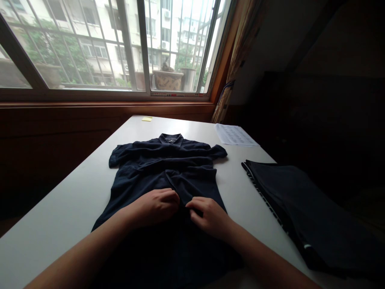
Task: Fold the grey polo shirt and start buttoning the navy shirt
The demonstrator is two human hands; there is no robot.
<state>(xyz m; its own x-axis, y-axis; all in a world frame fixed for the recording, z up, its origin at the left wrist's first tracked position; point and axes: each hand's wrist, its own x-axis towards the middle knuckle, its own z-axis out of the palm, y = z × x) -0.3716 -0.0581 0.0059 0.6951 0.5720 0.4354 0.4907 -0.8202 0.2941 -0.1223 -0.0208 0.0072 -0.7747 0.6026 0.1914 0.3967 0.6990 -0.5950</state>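
A dark navy short-sleeved shirt (141, 176) lies front up on the white table, its collar at the far end and its sleeves spread to both sides. Wrinkles run across its chest. Over the front placket, my left hand (162, 204) is closed with curled fingers on the fabric. Just to its right, my right hand (206, 212) pinches the shirt near the front edge, thumb and forefinger together. The lower part of the shirt is in deep shadow, so any button between my fingers is too dark to make out.
Dark folded trousers (288, 200) lie along the right side of the white table (75, 192). Printed papers (236, 135) rest at the far right corner, and a yellow sticky note (146, 119) at the far left. Beyond stands a barred window (99, 48) with a tied curtain (224, 98).
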